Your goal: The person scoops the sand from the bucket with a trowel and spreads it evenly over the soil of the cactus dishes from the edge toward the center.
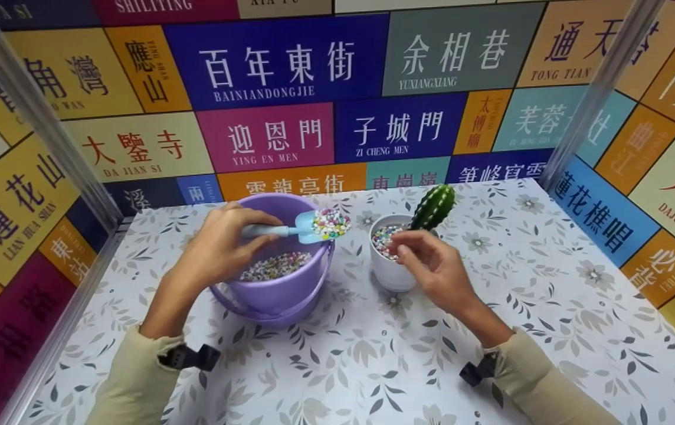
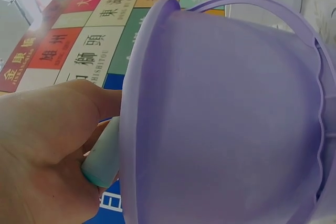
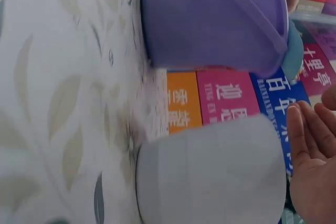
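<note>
- Far left of the purple bucket, a clear, shiny post [image 1: 63, 141] rises at the corner of the booth.
- Near side, left of the bucket, a pale khaki sleeve [image 1: 134, 378] ends at a black wrist strap [image 1: 181, 356].
- Over the bucket's left rim, the person's left hand [image 1: 216, 242] has its fingers and thumb closed firmly around the handle of a scoop.
- The round purple plastic bucket [image 1: 278, 295] stands upright on a white tablecloth [image 1: 361, 360] printed with grey leaves and flowers, its curved purple handle [image 2: 262, 6] lowered. Multicoloured small stones [image 1: 278, 265] lie inside; a wall of coloured panels [image 1: 275, 62] with Chinese lettering fills the background.
- Above the bucket's right rim, the light-blue plastic scoop [image 1: 304, 229] points rightward, its blade heaped with bright mixed stones [image 1: 331, 224].
- Right of the bucket and apart from it, a round white pot [image 1: 393, 274] sits upright, holding similar stones [image 1: 383, 237] and a green, white-spotted cactus [image 1: 435, 205] that leans away from the bucket.
- Farther right of the bucket, the person's right hand [image 1: 436, 268] reaches back over the pot, fingers loosely bent, gripping nothing visible; whether the fingertips touch the stones or cactus cannot be told.
</note>
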`<state>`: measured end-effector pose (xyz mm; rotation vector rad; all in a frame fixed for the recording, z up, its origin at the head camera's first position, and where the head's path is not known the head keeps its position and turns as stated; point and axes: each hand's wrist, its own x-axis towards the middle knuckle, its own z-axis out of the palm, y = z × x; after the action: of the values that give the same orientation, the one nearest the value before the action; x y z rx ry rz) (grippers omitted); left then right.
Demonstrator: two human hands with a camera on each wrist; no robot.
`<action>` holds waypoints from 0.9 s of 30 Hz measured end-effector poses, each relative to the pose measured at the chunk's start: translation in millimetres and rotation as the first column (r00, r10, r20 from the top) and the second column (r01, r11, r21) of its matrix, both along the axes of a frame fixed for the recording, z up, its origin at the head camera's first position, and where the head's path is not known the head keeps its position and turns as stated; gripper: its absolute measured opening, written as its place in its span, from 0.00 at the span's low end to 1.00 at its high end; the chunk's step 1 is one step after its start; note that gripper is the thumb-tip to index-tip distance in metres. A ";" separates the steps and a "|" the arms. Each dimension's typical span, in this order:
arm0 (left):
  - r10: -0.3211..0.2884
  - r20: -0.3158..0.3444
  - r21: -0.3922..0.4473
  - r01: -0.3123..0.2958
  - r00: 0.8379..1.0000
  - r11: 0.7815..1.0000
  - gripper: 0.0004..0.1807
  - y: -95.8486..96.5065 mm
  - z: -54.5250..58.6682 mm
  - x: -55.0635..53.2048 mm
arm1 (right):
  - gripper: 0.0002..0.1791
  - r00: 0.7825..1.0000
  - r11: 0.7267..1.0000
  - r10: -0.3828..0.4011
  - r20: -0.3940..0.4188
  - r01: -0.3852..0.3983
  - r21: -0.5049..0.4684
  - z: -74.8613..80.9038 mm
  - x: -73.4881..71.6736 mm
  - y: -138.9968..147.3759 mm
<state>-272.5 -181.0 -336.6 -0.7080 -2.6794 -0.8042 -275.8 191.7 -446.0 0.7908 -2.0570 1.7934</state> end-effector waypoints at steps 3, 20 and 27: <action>-0.011 0.001 0.000 0.011 1.000 1.000 0.12 4.9 0.3 -1.3 | 0.11 0.998 0.997 -0.061 -0.008 0.061 -0.038 -0.7 -3.5 14.1; -0.046 -0.017 -0.012 0.046 0.999 0.999 0.12 34.0 1.9 -7.5 | 0.07 0.912 0.912 -0.411 0.011 0.411 0.007 -29.4 -33.0 57.3; -0.076 -0.028 -0.039 0.075 0.997 0.996 0.11 45.7 2.1 -11.2 | 0.22 0.937 0.949 -0.308 0.167 0.288 0.131 -38.4 -39.2 61.8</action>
<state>-283.6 -135.3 -334.6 -0.8285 -2.6624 -0.7568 -315.0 253.5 -484.5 0.3190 -2.2614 1.6529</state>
